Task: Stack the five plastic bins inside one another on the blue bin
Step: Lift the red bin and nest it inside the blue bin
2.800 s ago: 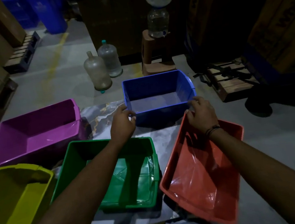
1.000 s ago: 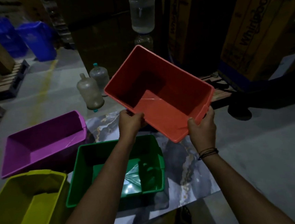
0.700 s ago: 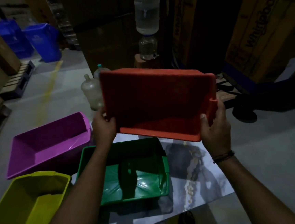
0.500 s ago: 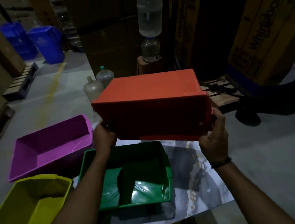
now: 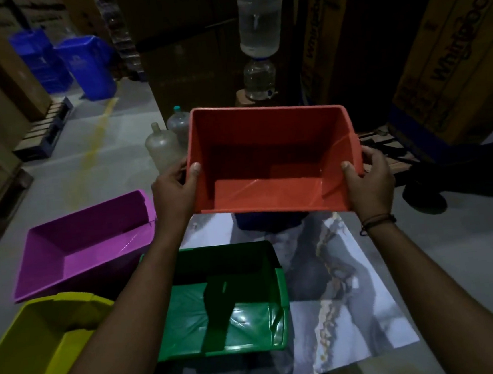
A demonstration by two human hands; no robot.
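I hold the orange bin point(image 5: 269, 158) in the air with both hands, its opening tilted toward me. My left hand point(image 5: 177, 190) grips its left rim and my right hand point(image 5: 368, 180) grips its right rim. Just below it, a dark sliver of the blue bin point(image 5: 267, 222) shows; the orange bin hides the remainder. The purple bin point(image 5: 86, 242) lies at the left, the green bin point(image 5: 228, 301) sits near me in the middle, and the yellow bin point(image 5: 36, 351) is at the bottom left.
The bins rest on a marble-patterned sheet point(image 5: 346, 285) on the grey floor. Two empty water jugs point(image 5: 163, 149) stand behind, next to a water dispenser point(image 5: 260, 66). Cardboard boxes point(image 5: 448, 58) and a wooden pallet point(image 5: 384, 142) are at the right, blue trash bins point(image 5: 88, 66) far left.
I lifted the orange bin off the sheet, turned it bottom-up, then flipped it back so its opening faces me. It now hangs lower, over the blue bin.
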